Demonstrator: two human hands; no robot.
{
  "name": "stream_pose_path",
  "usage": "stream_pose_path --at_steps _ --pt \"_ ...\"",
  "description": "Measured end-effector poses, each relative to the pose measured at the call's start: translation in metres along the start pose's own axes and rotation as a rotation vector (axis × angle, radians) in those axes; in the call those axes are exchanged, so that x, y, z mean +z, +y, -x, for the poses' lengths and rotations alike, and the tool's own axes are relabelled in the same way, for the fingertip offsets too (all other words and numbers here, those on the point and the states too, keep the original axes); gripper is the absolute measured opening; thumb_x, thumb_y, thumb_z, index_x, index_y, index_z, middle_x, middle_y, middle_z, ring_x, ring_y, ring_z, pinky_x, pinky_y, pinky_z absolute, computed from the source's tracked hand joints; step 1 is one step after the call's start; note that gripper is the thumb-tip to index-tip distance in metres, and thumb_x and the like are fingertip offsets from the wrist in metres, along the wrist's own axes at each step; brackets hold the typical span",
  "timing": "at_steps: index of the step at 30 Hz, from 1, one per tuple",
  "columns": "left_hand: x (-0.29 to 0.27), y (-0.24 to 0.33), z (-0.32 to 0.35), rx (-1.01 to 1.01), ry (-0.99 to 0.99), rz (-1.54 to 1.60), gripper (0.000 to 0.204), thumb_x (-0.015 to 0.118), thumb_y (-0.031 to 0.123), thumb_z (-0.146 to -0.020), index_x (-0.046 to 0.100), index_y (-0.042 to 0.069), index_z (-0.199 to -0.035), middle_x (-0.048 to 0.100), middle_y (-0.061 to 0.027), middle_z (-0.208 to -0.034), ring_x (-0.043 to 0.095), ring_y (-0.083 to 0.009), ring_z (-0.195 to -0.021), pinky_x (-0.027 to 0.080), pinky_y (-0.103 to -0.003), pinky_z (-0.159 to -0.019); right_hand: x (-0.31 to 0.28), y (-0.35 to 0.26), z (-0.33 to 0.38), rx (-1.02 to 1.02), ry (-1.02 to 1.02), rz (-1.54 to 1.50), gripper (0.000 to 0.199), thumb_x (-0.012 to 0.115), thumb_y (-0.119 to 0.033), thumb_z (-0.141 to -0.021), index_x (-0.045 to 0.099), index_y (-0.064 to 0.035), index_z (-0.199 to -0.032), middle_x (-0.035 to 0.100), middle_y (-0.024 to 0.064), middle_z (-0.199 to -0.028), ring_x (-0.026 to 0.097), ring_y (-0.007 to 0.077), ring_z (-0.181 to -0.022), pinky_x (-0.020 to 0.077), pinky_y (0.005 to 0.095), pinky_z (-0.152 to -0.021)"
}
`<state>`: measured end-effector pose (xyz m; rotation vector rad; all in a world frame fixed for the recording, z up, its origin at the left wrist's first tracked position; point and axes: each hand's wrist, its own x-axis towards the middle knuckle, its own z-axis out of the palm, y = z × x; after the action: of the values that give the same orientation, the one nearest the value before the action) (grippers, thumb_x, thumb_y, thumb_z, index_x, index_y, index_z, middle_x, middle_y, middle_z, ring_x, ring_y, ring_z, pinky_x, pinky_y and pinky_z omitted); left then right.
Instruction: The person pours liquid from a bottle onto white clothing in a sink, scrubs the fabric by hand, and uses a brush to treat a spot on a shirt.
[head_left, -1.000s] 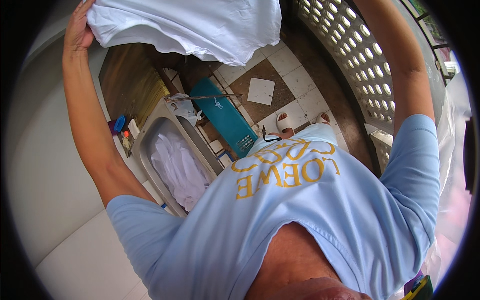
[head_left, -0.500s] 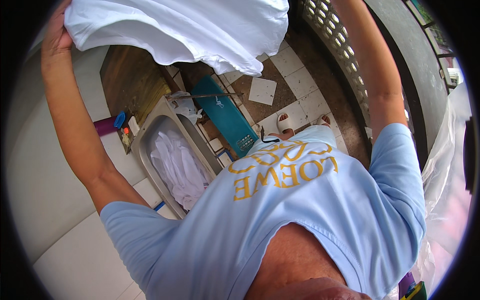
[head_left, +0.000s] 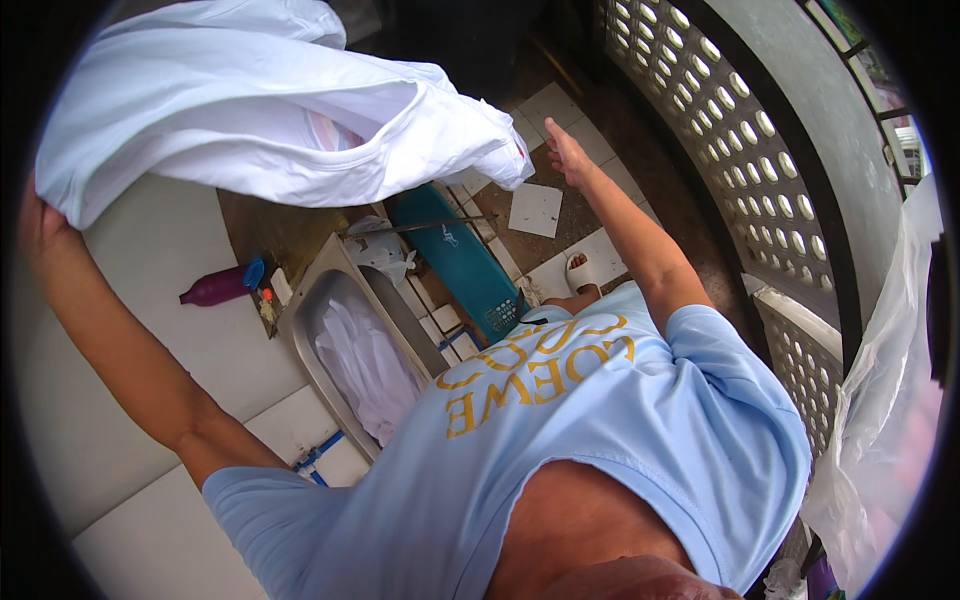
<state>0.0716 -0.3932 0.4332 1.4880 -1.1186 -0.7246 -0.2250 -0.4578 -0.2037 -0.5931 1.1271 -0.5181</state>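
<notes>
A white T-shirt (head_left: 270, 110) is held up in the air at the upper left, spread sideways with its wide opening facing me. My left hand (head_left: 45, 222) grips its left edge at arm's length, fingers mostly hidden behind the cloth. A bit of coloured print shows inside the opening. My right hand (head_left: 566, 155) is off the shirt's right end, close to it but apart, with fingers stretched out and nothing in them. Below lies a metal sink (head_left: 303, 330) with crumpled white cloth (head_left: 365, 370) in it.
Beside the sink are a purple bottle (head_left: 215, 288), a blue cup-like piece (head_left: 254, 271) and a plastic bag (head_left: 380, 250). A long teal plastic piece (head_left: 455, 255) lies past the sink. A perforated wall (head_left: 720, 130) curves along the right, with a clear plastic sheet (head_left: 870, 400) near it.
My right arm has come down from the top edge, bringing the empty hand into view. The shirt has dropped lower and shifted left, with my left hand lower too.
</notes>
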Motion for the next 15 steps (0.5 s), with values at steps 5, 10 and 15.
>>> stream_pose_path --at_steps 5,10,15 --pt "-0.04 0.025 0.012 -0.046 0.165 -0.055 0.035 0.063 0.019 -0.091 0.058 -0.005 -0.116 0.064 -0.0156 -0.115 0.064 -0.0255 -0.104 0.052 -0.04 -0.093 0.028 -0.016 -0.014 0.01 -0.182 -0.116 0.077 0.05 -0.06 -0.089 0.045 0.0001 -0.137 0.049 0.0186 -0.137 0.038 0.0302 -0.132 0.0244 0.0415 -0.111" --pt "-0.052 0.028 0.016 -0.103 0.24 -0.05 0.038 0.065 0.019 -0.091 0.057 -0.006 -0.119 0.062 -0.0155 -0.119 0.062 -0.0248 -0.106 0.052 -0.04 -0.093 -0.006 -0.031 -0.032 -0.104 -0.264 -0.44 0.046 0.072 -0.026 -0.083 0.059 0.002 -0.117 0.066 0.0117 -0.11 0.063 0.0228 -0.097 0.0484 0.039 -0.089" --pt "-0.052 -0.019 0.044 -0.203 0.326 0.073 0.037 0.064 0.015 -0.091 0.056 -0.008 -0.119 0.063 -0.0183 -0.118 0.062 -0.0286 -0.107 0.051 -0.043 -0.095 -0.088 -0.07 0.023 -0.206 -0.539 -0.84 0.049 0.066 -0.028 -0.086 0.053 0.0009 -0.124 0.062 0.0163 -0.118 0.061 0.0284 -0.108 0.0467 0.0443 -0.098"
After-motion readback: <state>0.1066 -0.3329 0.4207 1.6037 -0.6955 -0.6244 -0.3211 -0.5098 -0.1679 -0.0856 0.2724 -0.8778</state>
